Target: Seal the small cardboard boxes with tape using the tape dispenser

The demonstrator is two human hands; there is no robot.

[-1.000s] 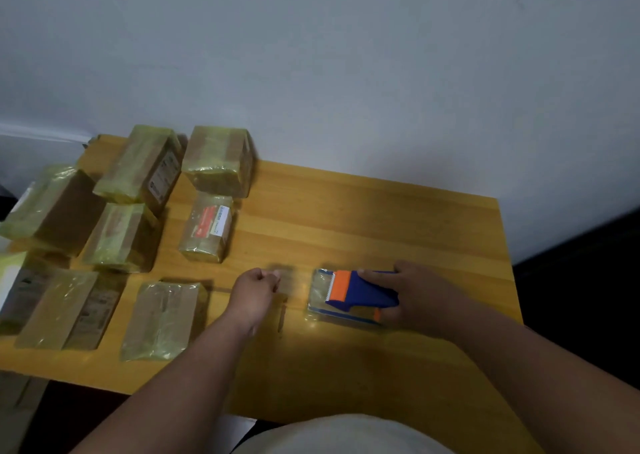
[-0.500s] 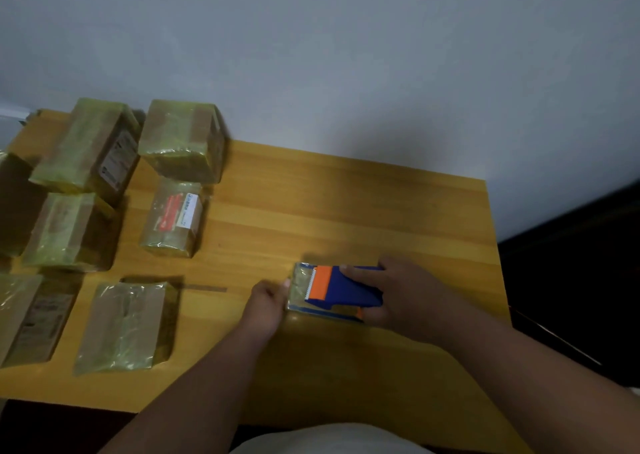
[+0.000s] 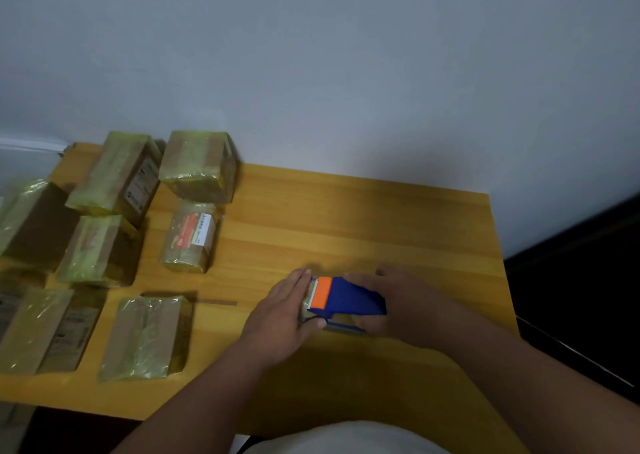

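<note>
our right hand point(image 3: 398, 301) grips the blue and orange dispenser point(image 3: 346, 298) just right of the frame's centre, fingers curled over its top and thumb below. the dispenser lies on a small box point(image 3: 341, 325), mostly hidden beneath it, on the wooden table point(image 3: 346, 218). our left hand point(image 3: 280, 318) lies flat, fingers straight, pressing against the box's left end just beside the dispenser's toothed edge. the taped boxes point(image 3: 145, 336) sit in rows at the left of the frame, well apart from our hands. a thin strip point(image 3: 218, 302) lies on the table between them.
</note>
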